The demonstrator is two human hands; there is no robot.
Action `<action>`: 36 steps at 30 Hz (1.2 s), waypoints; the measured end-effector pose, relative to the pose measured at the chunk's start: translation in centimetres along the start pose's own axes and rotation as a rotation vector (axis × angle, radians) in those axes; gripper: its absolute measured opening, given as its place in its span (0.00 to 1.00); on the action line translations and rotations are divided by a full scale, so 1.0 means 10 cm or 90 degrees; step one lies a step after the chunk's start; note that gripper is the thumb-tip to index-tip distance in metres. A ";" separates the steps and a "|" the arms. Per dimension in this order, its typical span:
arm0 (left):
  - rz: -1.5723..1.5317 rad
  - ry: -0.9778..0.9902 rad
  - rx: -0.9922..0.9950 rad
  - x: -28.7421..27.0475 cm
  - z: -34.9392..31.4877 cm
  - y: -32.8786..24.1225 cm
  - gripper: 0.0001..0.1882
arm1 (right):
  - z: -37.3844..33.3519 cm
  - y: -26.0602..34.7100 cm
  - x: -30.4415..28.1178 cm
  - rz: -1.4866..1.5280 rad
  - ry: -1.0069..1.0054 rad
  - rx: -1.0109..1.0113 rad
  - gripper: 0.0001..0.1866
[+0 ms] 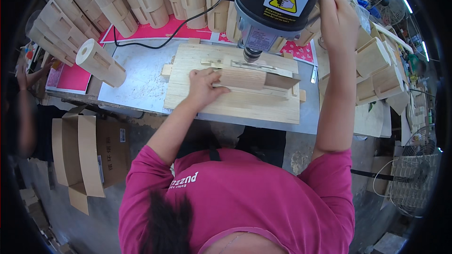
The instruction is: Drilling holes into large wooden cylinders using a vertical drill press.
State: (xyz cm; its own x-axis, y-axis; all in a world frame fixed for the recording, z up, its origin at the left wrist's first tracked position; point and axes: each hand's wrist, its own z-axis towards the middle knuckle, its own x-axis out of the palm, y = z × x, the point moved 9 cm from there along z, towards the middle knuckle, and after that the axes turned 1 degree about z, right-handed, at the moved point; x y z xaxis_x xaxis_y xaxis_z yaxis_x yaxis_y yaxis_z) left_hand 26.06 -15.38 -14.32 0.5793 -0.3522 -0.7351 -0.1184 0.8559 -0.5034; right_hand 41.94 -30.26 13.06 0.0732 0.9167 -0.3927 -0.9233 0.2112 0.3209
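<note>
Near left, below the bench (pixel 141 81), a cardboard box (pixel 113 148) gapes open. On the bench before you lies a flat board (pixel 226 106); your left hand (pixel 205 86) pinches the left end of a wooden block (pixel 243 79) over its middle. Just beyond, the drill (pixel 275 7) hangs above. Your right hand (pixel 338 21) is raised at its right (fingertips hidden; can't tell what they grip). Far left, wooden tubes (pixel 149 1) stand crowded.
</note>
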 end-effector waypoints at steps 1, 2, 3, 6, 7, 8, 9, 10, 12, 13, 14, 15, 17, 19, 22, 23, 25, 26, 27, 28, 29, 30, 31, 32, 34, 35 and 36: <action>0.001 -0.001 0.004 0.04 0.02 -0.07 0.27 | 0.12 -0.18 0.11 -0.001 -0.004 -0.001 0.10; -0.003 0.005 -0.014 0.07 0.03 -0.12 0.27 | 0.19 -0.46 0.29 0.061 0.040 0.072 0.14; -0.009 0.011 -0.032 0.09 0.04 -0.12 0.27 | 0.20 -0.58 0.41 0.122 0.085 0.143 0.20; 0.014 0.029 -0.037 0.10 0.05 -0.09 0.27 | 0.16 -0.43 0.31 0.136 0.092 0.123 0.19; 0.013 0.030 -0.038 0.11 0.04 -0.11 0.27 | 0.14 -0.37 0.23 0.136 0.094 0.124 0.19; 0.002 0.023 -0.028 0.09 0.04 -0.13 0.27 | 0.12 -0.28 0.16 0.076 0.099 0.103 0.19; -0.010 0.017 -0.018 0.08 0.05 -0.14 0.27 | 0.07 -0.20 0.10 0.016 0.105 0.082 0.19; -0.010 0.018 -0.018 0.06 0.05 -0.13 0.27 | -0.03 -0.11 0.05 0.015 0.105 0.084 0.19; -0.018 0.019 -0.023 0.05 0.03 -0.12 0.26 | -0.26 0.12 -0.09 0.051 0.077 0.063 0.11; -0.018 0.020 -0.026 0.05 0.01 -0.10 0.26 | -0.41 0.18 -0.12 0.076 0.093 0.058 0.10; -0.019 0.020 -0.021 0.06 0.03 -0.11 0.26 | -0.56 0.22 -0.16 0.094 0.105 0.054 0.09; -0.017 0.019 -0.020 0.07 0.03 -0.11 0.26 | -0.72 0.24 -0.18 0.109 0.105 0.065 0.08; -0.021 0.026 -0.023 0.08 0.05 -0.12 0.26 | -1.01 0.23 -0.15 0.122 0.104 0.079 0.07; -0.025 0.035 -0.023 0.10 0.05 -0.12 0.26 | -1.25 0.18 -0.10 0.154 0.084 0.071 0.04; -0.003 0.042 -0.028 0.11 0.06 -0.10 0.25 | -1.55 0.05 0.10 0.179 0.060 0.026 0.04; -0.007 0.039 -0.027 0.11 0.05 -0.09 0.25 | -1.65 -0.03 0.20 0.179 0.059 0.027 0.04; -0.012 0.034 -0.023 0.11 0.04 -0.10 0.25 | -1.74 -0.12 0.28 0.208 0.014 0.006 0.04; -0.011 0.035 -0.028 0.12 0.04 -0.08 0.26 | -1.73 -0.12 0.28 0.207 0.012 0.005 0.04; -0.010 0.035 -0.032 0.12 0.05 -0.07 0.26 | -1.72 -0.10 0.27 0.202 0.008 -0.004 0.04; -0.009 0.034 -0.030 0.12 0.04 -0.08 0.26 | -1.70 -0.07 0.26 0.196 0.005 -0.014 0.04; -0.015 0.040 -0.034 0.12 0.03 -0.08 0.26 | -1.66 -0.06 0.22 0.198 0.002 -0.017 0.04; -0.021 0.046 -0.039 0.12 0.03 -0.08 0.26 | -1.59 0.01 0.13 0.176 0.017 -0.060 0.03; -0.020 0.042 -0.039 0.11 0.04 -0.07 0.26 | -1.50 0.11 0.07 0.154 0.033 -0.102 0.03; -0.013 0.042 -0.039 0.11 0.04 -0.07 0.26 | -1.34 0.15 -0.06 0.137 -0.011 -0.087 0.02; -0.008 0.043 -0.037 0.12 0.03 -0.08 0.26 | -0.86 0.20 -0.22 0.123 -0.045 -0.024 0.06; -0.007 0.050 -0.050 0.12 0.03 -0.06 0.26 | -0.60 0.16 -0.20 0.128 -0.036 0.023 0.09; -0.006 0.058 -0.060 0.12 0.03 -0.06 0.26 | -0.38 0.10 -0.13 0.114 -0.026 0.030 0.11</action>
State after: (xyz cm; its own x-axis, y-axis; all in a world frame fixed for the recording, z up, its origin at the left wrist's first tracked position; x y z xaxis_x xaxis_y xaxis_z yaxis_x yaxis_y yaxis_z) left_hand 27.11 -16.19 -14.80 0.5058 -0.3963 -0.7663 -0.1914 0.8145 -0.5476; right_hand 39.49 -32.51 10.55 -0.0754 0.9537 -0.2912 -0.9045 0.0575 0.4226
